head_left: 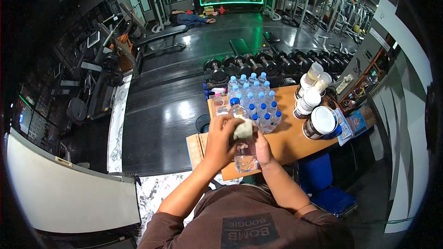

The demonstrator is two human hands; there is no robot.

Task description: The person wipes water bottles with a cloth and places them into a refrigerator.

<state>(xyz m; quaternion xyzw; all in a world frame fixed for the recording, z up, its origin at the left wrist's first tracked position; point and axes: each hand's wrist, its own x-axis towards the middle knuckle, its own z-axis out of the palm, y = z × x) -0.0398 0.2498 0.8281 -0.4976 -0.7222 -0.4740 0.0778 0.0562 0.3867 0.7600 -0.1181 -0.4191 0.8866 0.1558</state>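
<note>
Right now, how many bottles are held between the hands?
1: a clear, blue-capped bottle between the left hand and right hand, partly hidden by the pale cloth. The grouped bottles stand beyond on the table.

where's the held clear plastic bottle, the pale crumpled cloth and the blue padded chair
held clear plastic bottle [245, 161]: head view, lower body
pale crumpled cloth [243, 129]: head view, middle
blue padded chair [315, 173]: head view, backrest

- White-lidded tubs [322, 119] standing close together
- Blue chair [315, 175]
- Black dumbbells [267, 62] in a row
- Person [193, 19] lying on the dark floor [157, 129]
- Green light strip [230, 3]
</note>
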